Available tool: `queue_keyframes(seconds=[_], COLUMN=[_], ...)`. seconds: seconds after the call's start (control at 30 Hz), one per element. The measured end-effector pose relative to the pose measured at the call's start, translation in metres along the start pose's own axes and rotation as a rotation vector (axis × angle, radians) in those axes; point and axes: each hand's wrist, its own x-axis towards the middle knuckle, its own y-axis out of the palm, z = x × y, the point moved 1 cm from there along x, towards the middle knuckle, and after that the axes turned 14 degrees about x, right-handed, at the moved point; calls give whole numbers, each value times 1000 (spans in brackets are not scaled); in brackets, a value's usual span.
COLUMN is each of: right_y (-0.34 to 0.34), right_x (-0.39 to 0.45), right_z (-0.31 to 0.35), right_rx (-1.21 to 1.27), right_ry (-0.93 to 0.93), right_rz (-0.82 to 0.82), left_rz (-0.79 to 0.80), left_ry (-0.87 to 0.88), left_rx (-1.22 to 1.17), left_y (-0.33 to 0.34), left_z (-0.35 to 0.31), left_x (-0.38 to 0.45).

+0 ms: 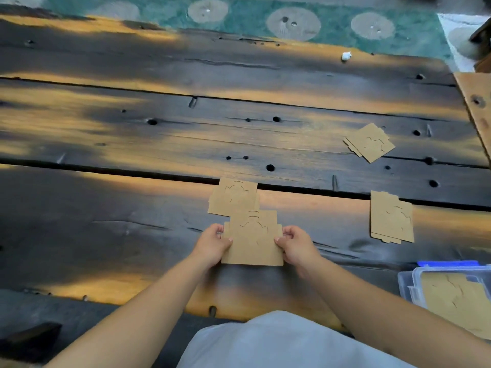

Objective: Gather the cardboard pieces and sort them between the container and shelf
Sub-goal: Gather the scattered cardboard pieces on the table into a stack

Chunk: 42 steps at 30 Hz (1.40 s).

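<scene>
Cardboard (252, 240) pinched at both side edges by left hand (212, 245) and right hand (295, 244), just ahead of the table (132, 208) near edge, wants squaring and lifting flat before going to the container (405, 282).

Kraft-brown cardboard pieces (252, 240) are showing thin curved cut lines; the plank table (132, 134) is looking charred black streaked with amber, the rug (332, 19) teal with pale circles, the container (409, 285) clear with blue trim
</scene>
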Motion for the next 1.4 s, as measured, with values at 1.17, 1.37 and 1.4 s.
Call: queue_keyframes(seconds=[1.17,1.37,1.4], right_y=[84,47,39], right_x=[68,32,25], right_z=[35,34,33], right_rx=[-258,-144,-99], right_ry=[-179,-175,-172], right_rz=[-175,-144,-153], left_rz=[16,84,104], left_ry=[43,113,123], left_rx=[107,9,1], left_y=[-52,-43,-39], left_z=[-5,-22,-27], left_x=[108,69,63])
